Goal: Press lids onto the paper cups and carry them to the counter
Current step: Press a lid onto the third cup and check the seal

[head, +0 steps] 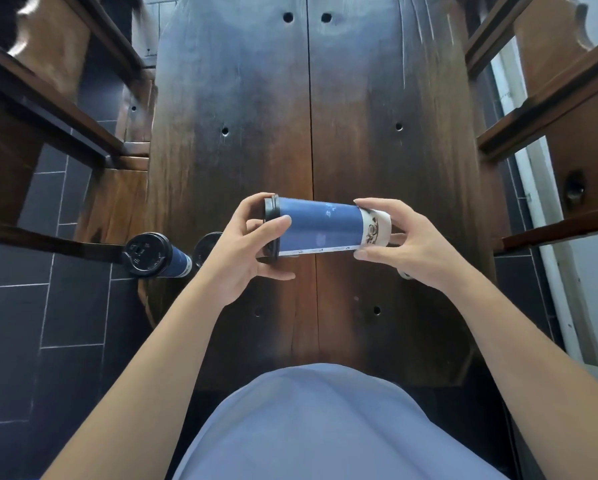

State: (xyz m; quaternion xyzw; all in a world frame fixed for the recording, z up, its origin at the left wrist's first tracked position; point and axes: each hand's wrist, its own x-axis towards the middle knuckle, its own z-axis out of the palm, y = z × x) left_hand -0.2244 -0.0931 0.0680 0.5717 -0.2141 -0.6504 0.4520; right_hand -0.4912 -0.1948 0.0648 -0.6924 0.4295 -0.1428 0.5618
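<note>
Above a long dark wooden table (242, 161) flanked by benches on a slate-tiled floor, a person holds a blue paper cup (320, 226) sideways. The left hand (245, 251) curls round its black lid (271, 225), the right hand (399, 239) pinching its white base. Left of that cup, another lidded cup (159, 255) stands at the table's edge.

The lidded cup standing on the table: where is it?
In the head view, the lidded cup stands at the table's left edge, just left of the left hand.
</note>
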